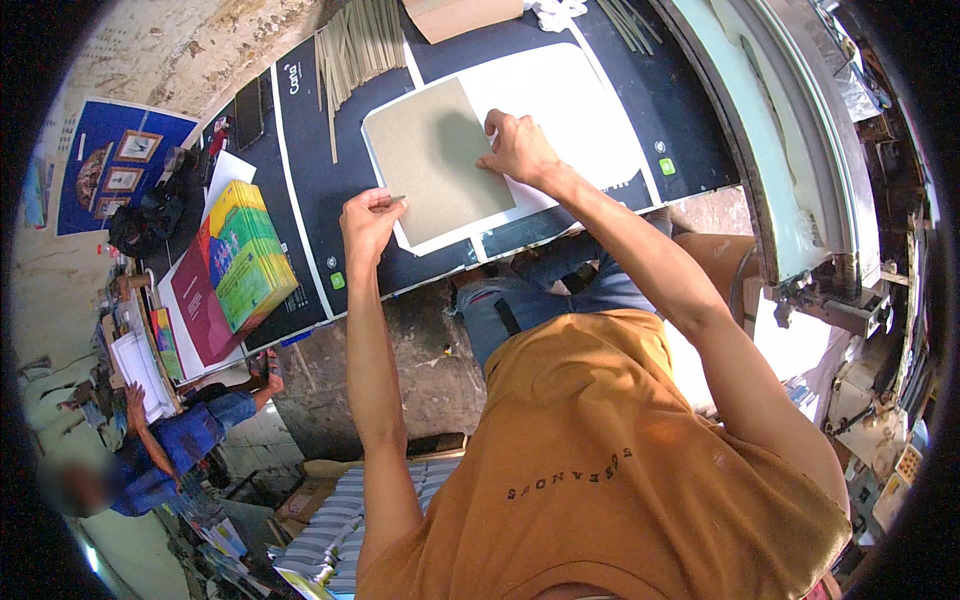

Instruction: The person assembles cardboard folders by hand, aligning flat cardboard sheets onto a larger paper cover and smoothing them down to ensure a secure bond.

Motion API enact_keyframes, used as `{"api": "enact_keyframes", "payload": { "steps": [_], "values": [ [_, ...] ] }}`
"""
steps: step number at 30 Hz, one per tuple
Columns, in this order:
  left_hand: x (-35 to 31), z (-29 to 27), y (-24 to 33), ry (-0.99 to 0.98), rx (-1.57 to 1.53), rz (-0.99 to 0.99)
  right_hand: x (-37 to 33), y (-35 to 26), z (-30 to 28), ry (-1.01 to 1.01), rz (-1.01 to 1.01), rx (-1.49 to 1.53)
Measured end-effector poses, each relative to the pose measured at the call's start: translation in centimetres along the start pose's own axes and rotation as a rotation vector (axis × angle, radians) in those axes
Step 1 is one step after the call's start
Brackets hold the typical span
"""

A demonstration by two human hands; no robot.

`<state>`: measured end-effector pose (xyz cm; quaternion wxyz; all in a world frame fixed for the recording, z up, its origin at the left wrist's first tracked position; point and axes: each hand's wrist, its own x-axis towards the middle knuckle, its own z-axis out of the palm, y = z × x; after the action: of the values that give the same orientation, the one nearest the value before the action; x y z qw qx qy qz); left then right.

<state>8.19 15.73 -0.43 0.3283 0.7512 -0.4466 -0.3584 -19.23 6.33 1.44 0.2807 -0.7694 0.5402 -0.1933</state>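
Observation:
A grey-beige board (430, 150) lies on a larger white sheet (575, 90) with rounded corners, on the dark tabletop. By the board's lower left corner is my left hand (369, 222), its thumb and fingertips pinched on a small greyish piece (400, 201), mostly hidden by the fingers. My right hand (523, 148) rests over the board's right edge. Its thumb and fingers are bent but spread apart, touching the board and the white sheet beside it, with nothing seen between them.
Thin grey-beige strips (360, 45) lie in a pile at the far side, near a cardboard box (465, 14). Colourful books (250, 255) are stacked at left. A pale machine frame (745, 120) borders the table at right. Another person in blue (185, 445) is at lower left.

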Motion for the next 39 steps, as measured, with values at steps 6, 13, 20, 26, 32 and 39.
{"api": "enact_keyframes", "payload": {
  "steps": [6, 13, 20, 26, 32, 39],
  "values": [
    [-0.2, -0.1, 0.0, 0.015, 0.012, 0.046, -0.3, -0.3, 0.1, 0.023, -0.021, -0.028],
    [-0.3, -0.1, 0.0, 0.044, 0.055, 0.068, -0.5, -0.7, 0.0, 0.023, -0.013, -0.045],
    [-0.5, -0.1, 0.7, 0.009, 0.098, 0.029, -0.6, -0.8, -0.1, 0.007, 0.009, -0.068],
    [-0.5, -0.2, 0.7, 0.007, 0.085, 0.032, -0.8, -1.2, 0.0, 0.004, 0.007, -0.081],
    [-0.7, -0.1, 0.3, 0.064, 0.042, 0.044, -0.9, -1.1, 0.3, -0.002, -0.016, -0.041],
    [-1.1, -0.4, 2.0, 0.015, 0.132, -0.007, -0.8, -0.8, 0.4, -0.025, 0.001, -0.066]
  ]
}}
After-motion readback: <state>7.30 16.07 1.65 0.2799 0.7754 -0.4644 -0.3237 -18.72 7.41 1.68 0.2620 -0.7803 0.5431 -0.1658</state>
